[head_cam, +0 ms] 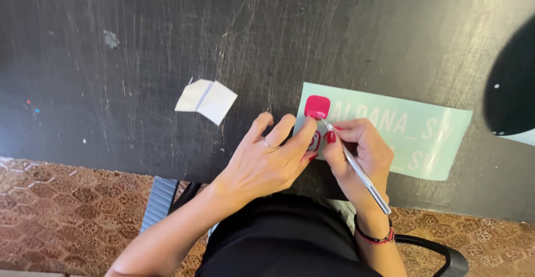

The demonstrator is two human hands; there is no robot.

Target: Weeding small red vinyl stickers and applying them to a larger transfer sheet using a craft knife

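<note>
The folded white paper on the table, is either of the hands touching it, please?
No, the folded white paper lies apart on the black table, while both the left hand and right hand work at the pale green sheet.

The left hand (262, 163) wears a thin ring on one finger. The right hand (356, 149) has red-painted nails, and a band of black and red cords circles its wrist. Both forearms are bare; dark black clothing covers the lap below.

Scratched black table (139, 48) with mint vinyl sheet (434, 138), folded white paper (206, 100)
</note>
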